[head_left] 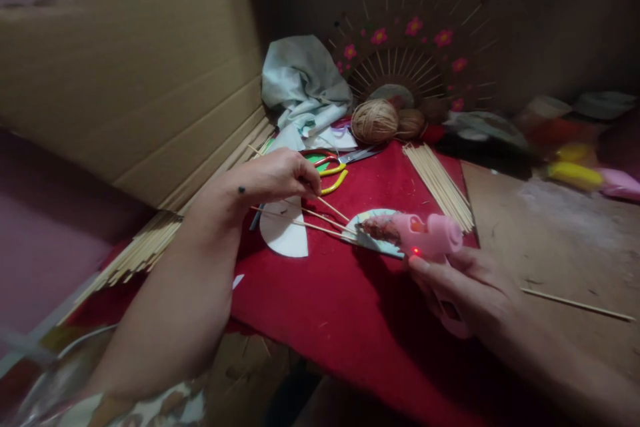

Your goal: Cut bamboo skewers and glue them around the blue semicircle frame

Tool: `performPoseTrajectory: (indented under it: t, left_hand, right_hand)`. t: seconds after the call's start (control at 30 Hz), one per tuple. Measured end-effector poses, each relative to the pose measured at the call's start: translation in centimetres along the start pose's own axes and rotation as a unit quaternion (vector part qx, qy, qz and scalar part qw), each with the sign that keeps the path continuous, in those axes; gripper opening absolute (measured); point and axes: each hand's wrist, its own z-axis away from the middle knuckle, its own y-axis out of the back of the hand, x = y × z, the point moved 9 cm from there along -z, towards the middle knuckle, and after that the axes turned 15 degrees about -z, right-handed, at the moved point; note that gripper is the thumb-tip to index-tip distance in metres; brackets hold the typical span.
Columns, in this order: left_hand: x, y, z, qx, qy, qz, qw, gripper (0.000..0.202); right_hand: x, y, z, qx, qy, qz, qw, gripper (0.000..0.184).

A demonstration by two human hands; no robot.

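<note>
My left hand [293,173] pinches a thin bamboo stick [333,207] whose far end reaches a white half-round piece [385,220]. Two more sticks [320,225] run below it to the same piece. In my right hand [465,280] is a pink glue gun [425,237] with a lit red light. Its dark, crusted nozzle points left, over the stick ends, and hides part of the piece; I cannot tell whether it touches. Another white half-round piece [283,233] lies under my left wrist, beneath the sticks.
Scissors [330,163] with red and yellow handles lie behind my left hand. A bundle of sticks [440,183] rests on the red cloth [320,307]. Twine balls [375,121], a crumpled cloth [305,80] and a flowered fan [400,47] stand behind. Cardboard [150,67] rises at left.
</note>
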Motion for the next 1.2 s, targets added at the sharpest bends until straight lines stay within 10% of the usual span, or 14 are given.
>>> performPoseTrajectory:
  t: [1.2]
  left_hand:
    - [-0.1,0.4,0.2,0.011,-0.013,-0.028,0.999,0.019]
  right_hand:
    - [1.0,0.5,0.2,0.011,-0.025,-0.043,0.999,0.043]
